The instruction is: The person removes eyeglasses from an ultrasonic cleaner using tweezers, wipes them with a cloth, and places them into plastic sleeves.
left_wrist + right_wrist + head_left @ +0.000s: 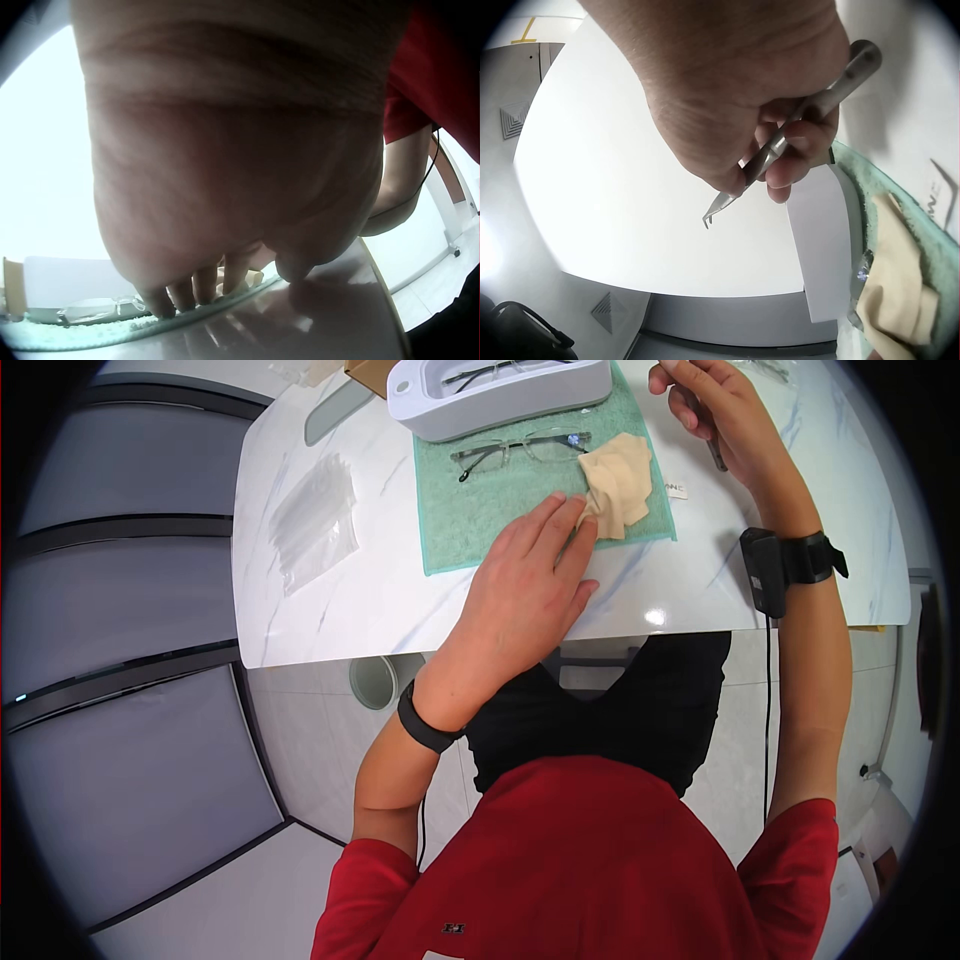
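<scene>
Bent-tip metal tweezers [778, 142] are held in my right hand [735, 105], the fingers curled round them; in the head view this hand [725, 420] is at the upper right, beyond the green towel's edge. My left hand [525, 575] lies with fingers extended over the near part of the green towel [455, 520], its fingertips at the beige cloth [620, 480]. From the left wrist view, the left palm [232, 180] faces down. A pair of glasses [530, 448] rests on the towel behind the left fingers, one lens near the cloth.
A white cleaner tub [500, 412] with another pair of glasses [490, 374] in it stands at the towel's back. Left of the towel lie clear plastic bags [315, 520] and a grey-white lid [338, 412]. A cardboard box [370, 374] is behind, a bin [373, 683] below.
</scene>
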Action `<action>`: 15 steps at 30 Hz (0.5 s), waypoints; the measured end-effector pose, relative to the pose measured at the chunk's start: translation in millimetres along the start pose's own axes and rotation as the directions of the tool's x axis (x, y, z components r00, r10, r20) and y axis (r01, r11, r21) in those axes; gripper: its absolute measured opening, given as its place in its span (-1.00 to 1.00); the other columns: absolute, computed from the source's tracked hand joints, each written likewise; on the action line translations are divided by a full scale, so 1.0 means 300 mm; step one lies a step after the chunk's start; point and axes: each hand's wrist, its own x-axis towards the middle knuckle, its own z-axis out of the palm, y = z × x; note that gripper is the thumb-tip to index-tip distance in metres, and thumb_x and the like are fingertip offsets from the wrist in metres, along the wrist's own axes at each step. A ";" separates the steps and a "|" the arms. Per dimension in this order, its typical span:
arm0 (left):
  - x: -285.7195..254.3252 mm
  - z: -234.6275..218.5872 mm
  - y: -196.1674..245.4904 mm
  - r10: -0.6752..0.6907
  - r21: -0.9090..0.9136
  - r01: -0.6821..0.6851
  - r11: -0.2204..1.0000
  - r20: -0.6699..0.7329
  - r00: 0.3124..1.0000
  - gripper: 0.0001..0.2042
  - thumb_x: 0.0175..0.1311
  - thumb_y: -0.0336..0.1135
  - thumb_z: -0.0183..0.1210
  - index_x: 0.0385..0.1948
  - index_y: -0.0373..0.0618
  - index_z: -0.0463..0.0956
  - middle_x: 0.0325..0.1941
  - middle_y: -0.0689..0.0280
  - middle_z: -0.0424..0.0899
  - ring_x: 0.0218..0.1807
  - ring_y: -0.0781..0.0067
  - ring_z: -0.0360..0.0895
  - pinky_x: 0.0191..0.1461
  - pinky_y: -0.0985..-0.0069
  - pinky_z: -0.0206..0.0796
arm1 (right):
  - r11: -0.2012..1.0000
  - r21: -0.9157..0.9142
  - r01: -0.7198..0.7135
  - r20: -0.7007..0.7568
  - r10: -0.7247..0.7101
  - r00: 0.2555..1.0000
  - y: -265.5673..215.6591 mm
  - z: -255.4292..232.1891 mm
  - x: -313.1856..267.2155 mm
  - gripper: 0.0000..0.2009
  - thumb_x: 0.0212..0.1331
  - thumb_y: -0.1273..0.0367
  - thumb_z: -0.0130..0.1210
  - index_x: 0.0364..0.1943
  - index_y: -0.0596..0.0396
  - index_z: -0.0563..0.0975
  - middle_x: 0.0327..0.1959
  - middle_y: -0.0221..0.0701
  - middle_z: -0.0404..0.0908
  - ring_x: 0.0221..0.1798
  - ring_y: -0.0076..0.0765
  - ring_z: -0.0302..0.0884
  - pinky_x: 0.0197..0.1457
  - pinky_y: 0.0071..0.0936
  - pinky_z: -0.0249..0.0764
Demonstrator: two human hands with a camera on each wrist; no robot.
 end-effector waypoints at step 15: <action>-0.005 0.008 0.004 -0.009 0.022 0.009 1.000 0.000 1.000 -0.44 0.15 -0.37 0.34 0.23 -0.23 0.43 0.38 0.08 0.41 0.44 -0.02 0.33 0.42 0.17 0.26 | 0.999 -0.045 0.023 0.025 -0.022 0.999 -0.004 0.006 -0.002 -0.79 0.47 0.28 0.09 -0.03 0.13 0.53 -0.35 -0.51 0.65 -0.56 -0.79 0.41 -0.54 -0.84 0.30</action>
